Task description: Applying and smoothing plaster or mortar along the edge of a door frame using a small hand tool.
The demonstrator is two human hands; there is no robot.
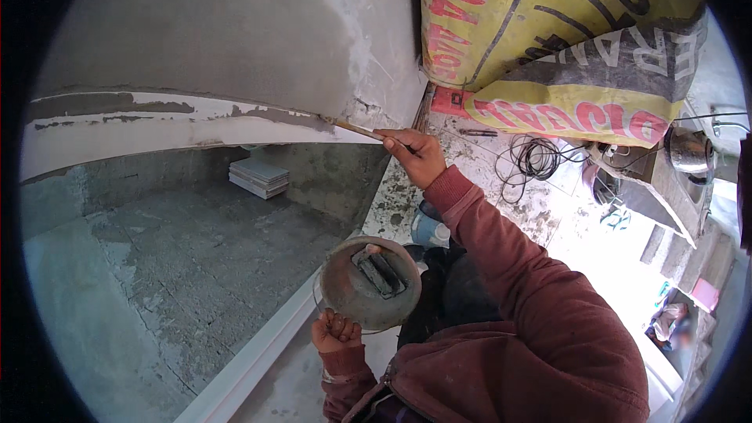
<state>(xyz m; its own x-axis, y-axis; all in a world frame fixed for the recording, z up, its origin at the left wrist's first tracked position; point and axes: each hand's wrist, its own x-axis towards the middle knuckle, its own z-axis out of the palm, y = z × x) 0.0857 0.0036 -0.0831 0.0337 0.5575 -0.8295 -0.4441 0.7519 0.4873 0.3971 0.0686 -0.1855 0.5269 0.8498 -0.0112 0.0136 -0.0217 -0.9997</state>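
Observation:
My right hand (pixel 417 158) is closed round the end of a slim wooden-handled brush (pixel 359 128). The brush's tip touches the lower edge of the grey plastered wall (pixel 235 31), where a white strip (pixel 172 129) carries patches of grey plaster. Lower down, my left hand (pixel 337 330) is closed at the near-left side of a round bucket (pixel 331 278), where a thin wire handle runs into the fingers. A rectangular hand float (pixel 381 272) lies inside the bucket, and its inner wall is smeared grey.
Below the wall strip lies a rough concrete floor (pixel 188 243) with a stack of tiles (pixel 258 176). A yellow printed sheet (pixel 540 31) hangs at upper right, above a coiled black cable (pixel 536 158). Between my arms stands a blue-and-white container (pixel 428 227). A white ledge (pixel 254 360) runs diagonally beside the bucket.

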